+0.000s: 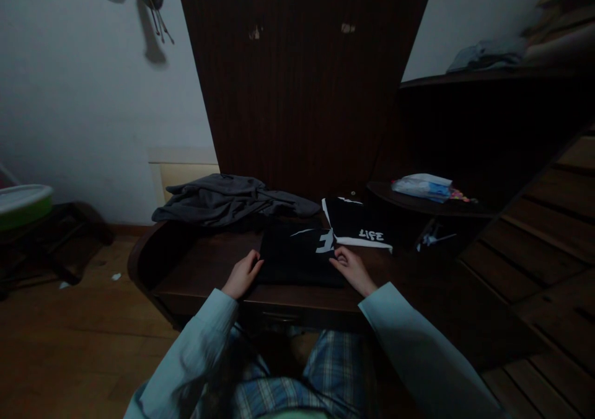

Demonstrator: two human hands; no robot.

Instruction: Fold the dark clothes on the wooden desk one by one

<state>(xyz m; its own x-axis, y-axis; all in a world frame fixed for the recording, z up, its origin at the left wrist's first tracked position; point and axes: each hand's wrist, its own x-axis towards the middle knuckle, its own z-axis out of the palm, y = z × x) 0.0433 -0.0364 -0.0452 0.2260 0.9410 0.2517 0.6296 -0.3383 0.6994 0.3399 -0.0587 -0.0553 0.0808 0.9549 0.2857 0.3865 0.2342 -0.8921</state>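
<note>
A black folded garment [292, 261] with pale print lies on the dark wooden desk [186, 270]. My left hand [242, 274] pinches its left edge between thumb and fingers. At the right edge, my right hand [354, 270] is closed on the same cloth near the print. Just behind my right hand is a second black folded garment [357, 219] with white edging and white lettering. A crumpled grey garment [223, 199] lies along the back left of the desk.
A dark panel [302, 97] rises behind the desk. On the right, a low shelf [385, 193] bears a plastic packet [423, 186], and a higher shelf [418, 83] holds cloth. A green tub [25, 207] rests on a stool [60, 220] at left.
</note>
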